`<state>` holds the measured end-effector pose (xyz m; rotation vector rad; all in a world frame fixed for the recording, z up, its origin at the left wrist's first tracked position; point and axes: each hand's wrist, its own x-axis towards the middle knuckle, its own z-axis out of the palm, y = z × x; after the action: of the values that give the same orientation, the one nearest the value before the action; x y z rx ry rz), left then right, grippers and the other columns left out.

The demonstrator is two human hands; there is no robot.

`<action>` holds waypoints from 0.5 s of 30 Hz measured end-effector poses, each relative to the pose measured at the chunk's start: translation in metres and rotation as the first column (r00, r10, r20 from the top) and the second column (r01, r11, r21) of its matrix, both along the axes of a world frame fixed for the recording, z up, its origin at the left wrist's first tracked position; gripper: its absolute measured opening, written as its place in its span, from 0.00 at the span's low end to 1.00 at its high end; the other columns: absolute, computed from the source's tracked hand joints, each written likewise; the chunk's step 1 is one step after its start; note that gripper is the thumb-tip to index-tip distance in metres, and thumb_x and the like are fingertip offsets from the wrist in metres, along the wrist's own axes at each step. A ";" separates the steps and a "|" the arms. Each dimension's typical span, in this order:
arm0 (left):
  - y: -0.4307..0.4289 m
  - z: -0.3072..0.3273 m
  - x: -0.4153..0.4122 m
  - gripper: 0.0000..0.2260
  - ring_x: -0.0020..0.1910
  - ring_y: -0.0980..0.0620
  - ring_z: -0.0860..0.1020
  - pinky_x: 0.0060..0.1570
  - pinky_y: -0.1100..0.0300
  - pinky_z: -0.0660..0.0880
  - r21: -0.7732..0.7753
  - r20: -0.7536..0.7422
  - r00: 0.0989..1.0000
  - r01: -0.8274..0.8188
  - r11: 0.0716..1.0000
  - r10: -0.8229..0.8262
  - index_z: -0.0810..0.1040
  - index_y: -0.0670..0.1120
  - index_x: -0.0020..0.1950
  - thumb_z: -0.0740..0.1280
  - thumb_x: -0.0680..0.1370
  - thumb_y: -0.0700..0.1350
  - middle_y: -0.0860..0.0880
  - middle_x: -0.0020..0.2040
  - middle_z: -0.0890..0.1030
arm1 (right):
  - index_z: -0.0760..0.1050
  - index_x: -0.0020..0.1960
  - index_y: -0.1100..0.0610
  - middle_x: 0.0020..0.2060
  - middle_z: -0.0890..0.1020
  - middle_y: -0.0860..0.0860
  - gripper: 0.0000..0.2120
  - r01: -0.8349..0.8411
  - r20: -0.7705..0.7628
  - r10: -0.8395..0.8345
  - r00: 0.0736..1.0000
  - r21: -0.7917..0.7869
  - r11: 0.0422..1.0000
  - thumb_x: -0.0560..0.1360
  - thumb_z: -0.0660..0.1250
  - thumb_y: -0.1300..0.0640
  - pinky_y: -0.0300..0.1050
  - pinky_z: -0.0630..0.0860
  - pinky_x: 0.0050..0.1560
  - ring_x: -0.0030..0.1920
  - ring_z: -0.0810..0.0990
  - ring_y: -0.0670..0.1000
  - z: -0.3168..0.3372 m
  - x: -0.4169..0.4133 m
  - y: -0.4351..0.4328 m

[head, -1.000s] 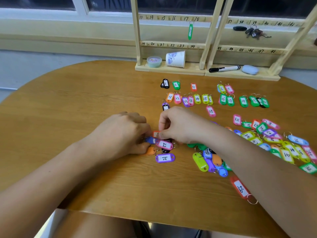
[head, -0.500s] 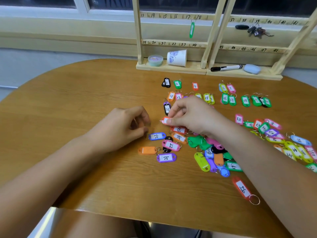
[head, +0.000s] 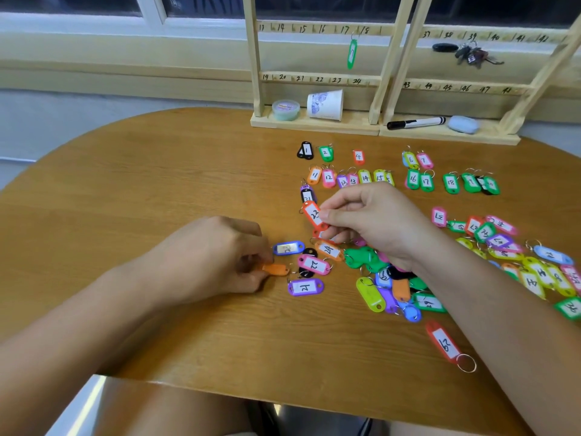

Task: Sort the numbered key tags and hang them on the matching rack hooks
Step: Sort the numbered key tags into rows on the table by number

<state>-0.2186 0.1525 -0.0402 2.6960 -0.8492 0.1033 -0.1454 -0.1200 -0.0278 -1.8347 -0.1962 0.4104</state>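
Since half a sec ago the left hand (head: 217,259) has dropped onto the orange tag (head: 276,269), which lay apart from it before. The right hand (head: 377,221) has turned its red tag (head: 314,215) so the label shows.

Table (head: 157,199): big rounded wooden top, w/ the rack (head: 390,58) standing at its far edge by the window. Rack is two wooden frames w/ numbered rails. One green tag (head: 352,54) hangs from the top rail nr 17/18.

Left hand, well in front of the rack: thumb & fingers curled, pinching one end of the orange tag, which lies flat on the table. Right hand, closer to the rack: thumb & forefinger pinch the red tag's lower end, tag held tilted. Label reads 22 or 23, can't tell which.

On the rack's base: paper cup (head: 325,105) on its side, inside not visible. Beside it is a small round tub (head: 285,110), lid on, contents can't tell. Also on the base are a marker (head: 415,122) & a pale blue case (head: 463,124).

Rows of sorted tags (head: 364,177) lie just in front of the rack. The loose pile (head: 371,294) is further out from it, partly under the right forearm.
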 end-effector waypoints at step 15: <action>-0.001 -0.001 0.037 0.05 0.45 0.57 0.81 0.46 0.65 0.75 -0.125 -0.158 0.981 -0.134 0.983 0.114 0.84 0.55 0.54 0.75 0.79 0.53 0.59 0.45 0.84 | 0.83 0.51 0.67 0.40 0.87 0.64 0.03 0.033 -0.001 -0.033 0.999 0.060 0.998 0.78 0.74 0.67 0.48 0.87 0.43 0.40 0.89 0.58 -0.007 -0.001 0.000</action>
<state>-0.1812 0.1516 -0.0407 2.5896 -0.6065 -0.0142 -0.1466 -0.1203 -0.0348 -1.7769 -0.1760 0.3782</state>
